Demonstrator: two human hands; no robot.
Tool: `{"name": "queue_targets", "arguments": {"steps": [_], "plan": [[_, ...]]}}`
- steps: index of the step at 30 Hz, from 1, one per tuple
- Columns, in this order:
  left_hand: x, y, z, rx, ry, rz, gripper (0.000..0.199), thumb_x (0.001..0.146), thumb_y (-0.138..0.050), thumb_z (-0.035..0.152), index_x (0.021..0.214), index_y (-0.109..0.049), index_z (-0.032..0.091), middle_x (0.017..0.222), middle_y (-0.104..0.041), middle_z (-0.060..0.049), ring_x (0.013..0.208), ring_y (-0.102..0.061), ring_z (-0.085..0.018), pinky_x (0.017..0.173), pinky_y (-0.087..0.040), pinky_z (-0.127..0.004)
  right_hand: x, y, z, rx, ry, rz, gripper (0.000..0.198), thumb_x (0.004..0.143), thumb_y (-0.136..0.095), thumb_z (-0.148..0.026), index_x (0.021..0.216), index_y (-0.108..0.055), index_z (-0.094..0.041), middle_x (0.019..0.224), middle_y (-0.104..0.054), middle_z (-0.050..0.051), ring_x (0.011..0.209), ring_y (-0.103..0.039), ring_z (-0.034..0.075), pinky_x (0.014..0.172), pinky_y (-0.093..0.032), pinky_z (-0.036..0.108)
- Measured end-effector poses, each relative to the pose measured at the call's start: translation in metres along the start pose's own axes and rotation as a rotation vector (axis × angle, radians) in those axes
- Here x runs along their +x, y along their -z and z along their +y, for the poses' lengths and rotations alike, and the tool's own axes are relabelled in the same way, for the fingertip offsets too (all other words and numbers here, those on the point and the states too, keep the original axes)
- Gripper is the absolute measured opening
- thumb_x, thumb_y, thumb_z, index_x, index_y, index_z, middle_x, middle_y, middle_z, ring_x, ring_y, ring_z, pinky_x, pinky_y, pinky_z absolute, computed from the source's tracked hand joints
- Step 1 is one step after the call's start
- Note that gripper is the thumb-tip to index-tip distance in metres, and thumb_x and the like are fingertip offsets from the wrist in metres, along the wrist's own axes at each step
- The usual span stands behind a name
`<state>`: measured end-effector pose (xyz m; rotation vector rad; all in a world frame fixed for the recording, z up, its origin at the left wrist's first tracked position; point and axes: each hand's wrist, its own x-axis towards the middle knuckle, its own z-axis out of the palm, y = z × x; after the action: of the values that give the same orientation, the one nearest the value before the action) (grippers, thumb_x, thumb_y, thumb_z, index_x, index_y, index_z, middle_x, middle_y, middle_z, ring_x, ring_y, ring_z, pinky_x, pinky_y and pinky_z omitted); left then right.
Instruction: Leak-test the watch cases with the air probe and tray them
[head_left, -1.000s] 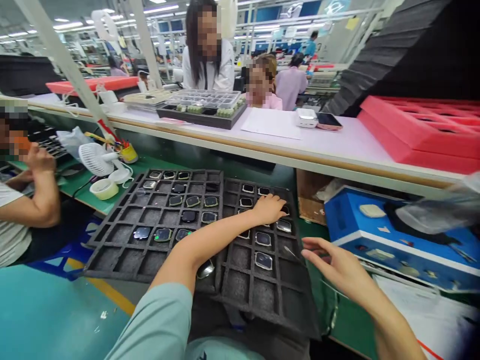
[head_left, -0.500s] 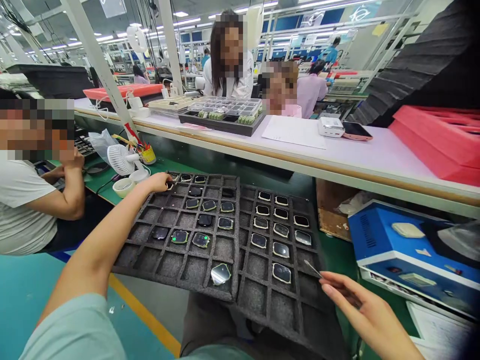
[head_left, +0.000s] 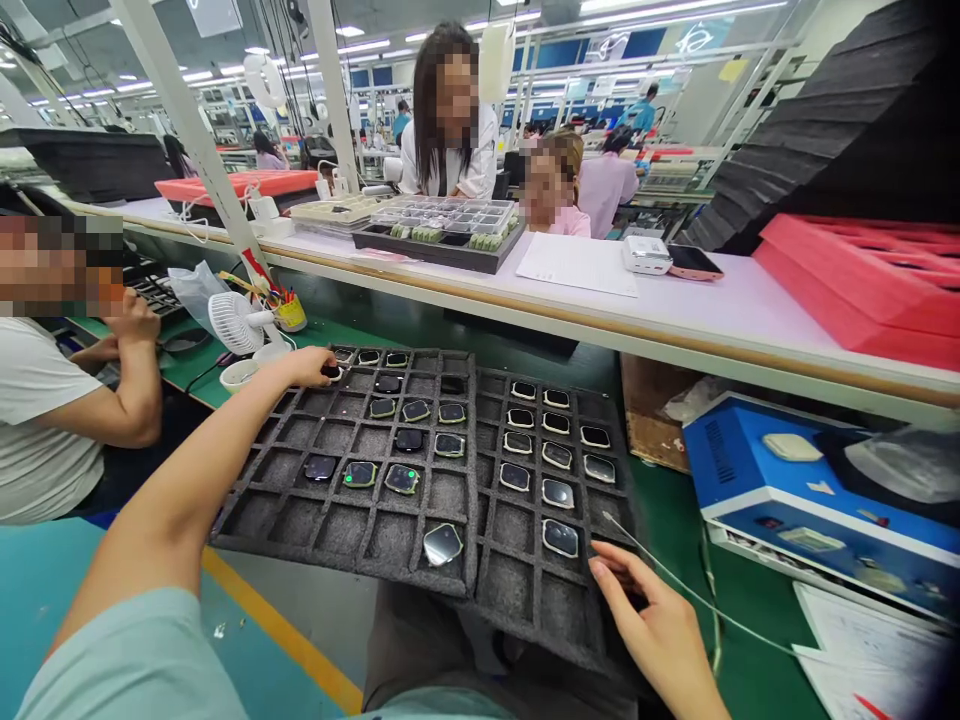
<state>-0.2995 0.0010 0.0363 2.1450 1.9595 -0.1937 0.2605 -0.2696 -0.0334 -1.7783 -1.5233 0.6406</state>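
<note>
At the far left corner of a dark grey foam tray (head_left: 300, 517), my left hand (head_left: 311, 367) is closed on a smartwatch body (head_left: 331, 372); its fingers partly hide it. The tray's cells hold several strapless smartwatches, two of them with green dots on their screens (head_left: 403, 479). A shiny-faced watch (head_left: 443, 545) lies in the front row. A second foam tray (head_left: 504, 583) adjoins on the right, also holding several watches (head_left: 560, 538). Over its right side, my right hand (head_left: 649, 620) has thumb and forefinger slightly apart, with nothing visible between them. A white cable (head_left: 701, 597) passes behind that hand, its end on the tray.
A white fan (head_left: 238, 322) and a yellow pen cup (head_left: 291, 312) stand beyond the left tray. At right are a blue box (head_left: 750, 500) and papers (head_left: 840, 610). A raised shelf (head_left: 450, 285) crosses behind the trays. A co-worker (head_left: 56, 400) sits at left.
My right hand has let go of the thin cable and moved left and down to the right tray. My left hand stays at the far left corner on the watch. The view has shifted slightly.
</note>
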Motion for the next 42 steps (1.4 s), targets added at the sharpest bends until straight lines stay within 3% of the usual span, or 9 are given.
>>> {"name": "queue_targets", "arguments": {"steps": [7, 10, 13, 17, 20, 25, 31, 36, 42], "plan": [[0.008, 0.041, 0.014, -0.110, 0.026, 0.146, 0.045, 0.082, -0.078, 0.055, 0.105, -0.075, 0.016, 0.102, -0.078, -0.008, 0.100, -0.070, -0.025, 0.091, -0.052, -0.034, 0.000, -0.002, 0.003, 0.012, 0.019, -0.006, 0.046, 0.088, -0.063, -0.062, 0.106, -0.079, -0.023, 0.094, -0.083, 0.009, 0.085, -0.081, 0.029, 0.078, -0.066, 0.037], [0.004, 0.062, 0.040, -0.172, -0.037, 0.233, 0.055, 0.075, -0.078, 0.058, 0.108, -0.079, 0.014, 0.094, -0.080, -0.008, 0.092, -0.071, -0.027, 0.084, -0.052, -0.030, 0.000, -0.003, 0.001, 0.015, 0.036, 0.012, 0.041, 0.091, -0.061, -0.057, 0.106, -0.078, -0.023, 0.096, -0.083, 0.009, 0.086, -0.081, 0.029, 0.080, -0.066, 0.038], [-0.002, 0.054, 0.109, -0.241, -0.231, 0.305, 0.059, 0.087, -0.068, 0.054, 0.126, -0.074, 0.011, 0.107, -0.081, -0.010, 0.093, -0.072, -0.027, 0.086, -0.055, -0.034, 0.002, -0.004, -0.006, 0.033, 0.053, 0.020, 0.036, 0.093, -0.060, -0.051, 0.106, -0.078, -0.023, 0.098, -0.083, 0.009, 0.086, -0.080, 0.028, 0.083, -0.065, 0.040], [-0.012, -0.004, 0.242, -0.317, -0.628, 0.306, 0.041, 0.092, -0.069, 0.037, 0.129, -0.074, 0.020, 0.130, -0.076, -0.009, 0.123, -0.066, -0.027, 0.109, -0.050, -0.040, 0.009, -0.004, -0.010, 0.040, 0.044, 0.046, 0.031, 0.094, -0.060, -0.044, 0.109, -0.078, -0.024, 0.097, -0.082, 0.008, 0.086, -0.079, 0.027, 0.084, -0.064, 0.041], [-0.018, -0.041, 0.331, -0.358, -0.807, 0.285, 0.033, 0.094, -0.069, 0.029, 0.125, -0.076, 0.021, 0.128, -0.076, -0.010, 0.124, -0.066, -0.026, 0.110, -0.051, -0.044, 0.011, -0.004, -0.010, 0.046, 0.057, 0.076, 0.028, 0.094, -0.059, -0.040, 0.108, -0.078, -0.024, 0.100, -0.082, 0.008, 0.088, -0.079, 0.027, 0.085, -0.064, 0.041], [-0.033, -0.065, 0.420, -0.358, -0.993, 0.237, 0.026, 0.097, -0.070, 0.030, 0.121, -0.076, 0.023, 0.124, -0.078, -0.007, 0.121, -0.066, -0.025, 0.105, -0.052, -0.043, 0.008, -0.005, -0.011, 0.038, 0.113, 0.108, 0.025, 0.098, -0.057, -0.035, 0.108, -0.076, -0.024, 0.101, -0.082, 0.008, 0.087, -0.078, 0.025, 0.084, -0.064, 0.039], [-0.048, -0.082, 0.444, -0.298, -1.035, 0.144, 0.029, 0.100, -0.064, 0.030, 0.126, -0.073, 0.020, 0.128, -0.076, -0.009, 0.126, -0.062, -0.028, 0.104, -0.048, -0.048, 0.012, 0.012, 0.000, -0.342, 0.168, 0.370, 0.033, 0.100, -0.051, -0.036, 0.116, -0.075, -0.020, 0.122, -0.076, 0.016, 0.118, -0.067, 0.035, 0.105, -0.053, 0.056], [-0.051, -0.090, 0.440, -0.231, -0.979, 0.108, 0.033, 0.098, -0.063, 0.029, 0.128, -0.072, 0.020, 0.122, -0.077, -0.011, 0.121, -0.065, -0.028, 0.100, -0.049, -0.045, 0.007, 0.033, 0.028, -0.444, 0.104, 0.121, 0.044, 0.100, -0.044, -0.044, 0.112, -0.077, -0.017, 0.106, -0.079, 0.017, 0.093, -0.073, 0.035, 0.087, -0.057, 0.053], [-0.069, -0.084, 0.426, -0.182, -0.983, 0.120, 0.022, 0.096, -0.068, 0.027, 0.117, -0.076, 0.027, 0.126, -0.077, -0.005, 0.127, -0.064, -0.021, 0.102, -0.048, -0.035, -0.012, 0.058, 0.044, -0.343, 0.112, 0.010, 0.051, 0.094, -0.048, -0.066, 0.093, -0.081, -0.026, 0.101, -0.082, 0.010, 0.091, -0.076, 0.033, 0.077, -0.058, 0.045]]}}
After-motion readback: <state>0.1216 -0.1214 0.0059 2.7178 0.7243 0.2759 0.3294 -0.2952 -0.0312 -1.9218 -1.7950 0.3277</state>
